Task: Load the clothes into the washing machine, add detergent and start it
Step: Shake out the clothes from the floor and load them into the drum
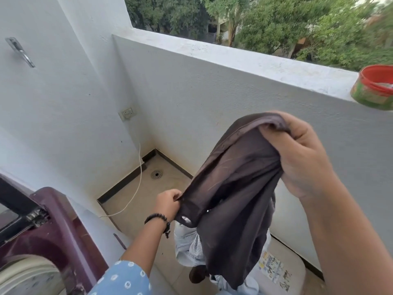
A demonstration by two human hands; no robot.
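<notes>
Now we grip the dark garment [236, 188] in both hands, right hand [302, 158] high, left hand [168, 203] lower; washing machine [42, 241] sits lower left, nearer our left.

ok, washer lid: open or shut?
Open. The maroon washing machine has its lid raised at lower left, and the pale drum rim shows below it.

Left hand [168, 202]: lower, fingers pinching cloth, beaded band at wrist | Right hand [297, 158]: raised higher, fingers curled, gripping cloth | Both forearms extended forward.
</notes>
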